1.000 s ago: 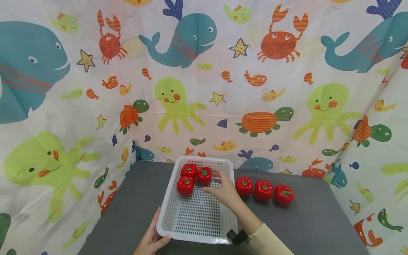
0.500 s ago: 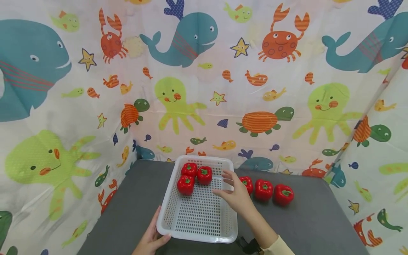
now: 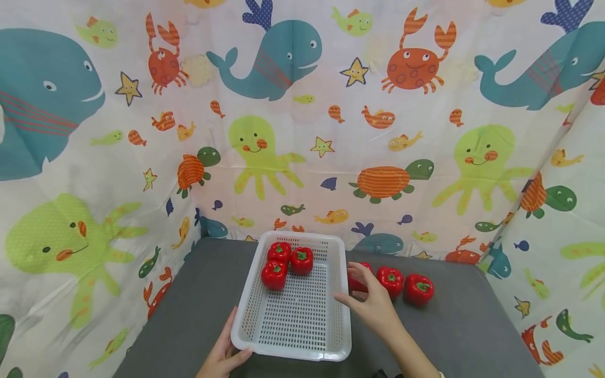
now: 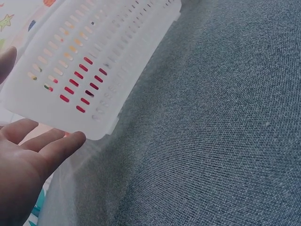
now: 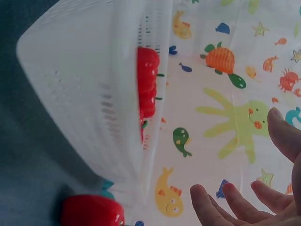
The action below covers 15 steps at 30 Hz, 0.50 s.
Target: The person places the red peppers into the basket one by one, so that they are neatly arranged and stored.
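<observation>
1. Left hand (image 3: 224, 350) grips the near left corner of a white, perforated plastic basket (image 3: 295, 320).
2. Right hand (image 3: 375, 304), thumb and fingers spread, hangs beside the right rim, partly hiding the leftmost of three glossy red bell peppers (image 3: 390, 283) on dark grey cloth (image 3: 454, 320).
3. Inside, far left: three matching red peppers (image 3: 301, 261)!

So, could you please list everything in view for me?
Basket: 1, white, on the table
Peppers in the basket: 3, red, toward its far left corner
Loose peppers: 3, red, in a row right of the basket, the leftmost partly hidden
Table: 1, dark grey, beneath everything
Printed cloth: number of pieces unclear, pale with colourful sea animals, behind and on both sides
Black item: 1, black, bottom edge, mostly cut off
Left hand: 1, holding the basket's near left corner
Right hand: 1, at the leftmost loose pepper, contact unclear
</observation>
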{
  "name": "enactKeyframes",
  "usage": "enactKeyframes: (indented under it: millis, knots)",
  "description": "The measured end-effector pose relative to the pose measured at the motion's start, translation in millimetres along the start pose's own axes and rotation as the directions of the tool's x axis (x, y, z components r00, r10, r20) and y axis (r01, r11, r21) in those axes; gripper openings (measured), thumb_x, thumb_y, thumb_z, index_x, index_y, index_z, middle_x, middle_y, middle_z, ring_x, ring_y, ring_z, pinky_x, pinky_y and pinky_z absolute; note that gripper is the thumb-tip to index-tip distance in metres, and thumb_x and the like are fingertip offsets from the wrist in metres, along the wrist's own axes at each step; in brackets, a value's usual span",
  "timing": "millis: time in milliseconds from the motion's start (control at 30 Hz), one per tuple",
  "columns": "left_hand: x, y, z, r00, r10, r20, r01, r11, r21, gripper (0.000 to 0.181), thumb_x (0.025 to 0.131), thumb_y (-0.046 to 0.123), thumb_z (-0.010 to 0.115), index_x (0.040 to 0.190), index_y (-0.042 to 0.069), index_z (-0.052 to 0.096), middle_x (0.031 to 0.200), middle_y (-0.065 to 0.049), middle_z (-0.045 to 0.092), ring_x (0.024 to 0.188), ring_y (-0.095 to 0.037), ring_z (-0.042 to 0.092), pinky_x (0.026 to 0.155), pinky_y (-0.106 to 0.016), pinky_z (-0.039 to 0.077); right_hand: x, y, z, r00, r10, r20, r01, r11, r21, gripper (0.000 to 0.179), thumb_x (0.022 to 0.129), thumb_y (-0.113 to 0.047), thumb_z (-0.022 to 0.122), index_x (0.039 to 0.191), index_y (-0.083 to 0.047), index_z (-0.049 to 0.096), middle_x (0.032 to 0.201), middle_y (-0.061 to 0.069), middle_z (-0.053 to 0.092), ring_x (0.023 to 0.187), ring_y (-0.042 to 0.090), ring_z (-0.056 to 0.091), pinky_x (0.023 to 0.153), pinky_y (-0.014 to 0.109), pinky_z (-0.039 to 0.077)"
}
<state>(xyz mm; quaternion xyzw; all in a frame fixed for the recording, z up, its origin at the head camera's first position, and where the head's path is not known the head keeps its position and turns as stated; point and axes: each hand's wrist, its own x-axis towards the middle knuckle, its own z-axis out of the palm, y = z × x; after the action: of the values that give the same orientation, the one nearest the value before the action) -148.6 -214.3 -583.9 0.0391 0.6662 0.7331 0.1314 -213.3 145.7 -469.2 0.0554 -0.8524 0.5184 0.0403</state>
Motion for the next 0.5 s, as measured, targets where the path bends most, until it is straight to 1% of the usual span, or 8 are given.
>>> enactKeyframes:
  millis: [100,200,333,500]
  knots:
    - [-0.5,1.0,-0.2,1.000,0.001,-0.003,-0.001,1.000,0.004,0.102,0.093,0.008,0.070,0.163,0.023,-0.002,0.169,-0.017,0.002,0.151,-0.047,0.016,0.115,-0.056,0.034,-7.3,6,-6,0.999,0.038,-0.026,-0.038,0.999,-0.018,0.080,0.077,-0.039,0.088,0.145,-0.026,0.046,0.146,0.007,0.056,0.135,0.032,0.054,0.095,0.046,0.057]
    - [-0.6,1.7,-0.1,1.000,0.003,-0.003,-0.003,1.000,0.007,0.100,0.094,0.008,0.069,0.163,0.022,-0.002,0.169,-0.017,0.002,0.151,-0.047,0.016,0.115,-0.055,0.035,-14.6,12,-11,0.997,0.072,-0.042,-0.072,0.997,0.008,0.080,0.078,-0.041,0.086,0.145,-0.023,0.046,0.145,0.009,0.056,0.135,0.034,0.054,0.096,0.046,0.056]
    - [-0.7,2.0,0.5,1.000,0.008,-0.015,-0.008,1.000,0.019,0.100,0.094,0.009,0.069,0.163,0.021,-0.002,0.169,-0.018,0.004,0.150,-0.049,0.017,0.114,-0.058,0.036,-21.8,20,-16,0.994,0.091,-0.058,-0.089,0.995,0.038,0.078,0.080,-0.040,0.085,0.145,-0.020,0.048,0.143,0.013,0.057,0.133,0.036,0.055,0.097,0.047,0.055]
    - [0.3,-0.2,0.7,1.000,0.019,-0.025,-0.018,0.999,0.041,0.100,0.094,0.010,0.069,0.163,0.022,-0.002,0.169,-0.018,0.005,0.149,-0.051,0.020,0.111,-0.060,0.039,-28.4,27,-23,0.986,0.144,-0.089,-0.144,0.990,0.009,0.078,0.080,-0.048,0.083,0.144,-0.021,0.048,0.143,0.012,0.058,0.133,0.035,0.055,0.097,0.048,0.055]
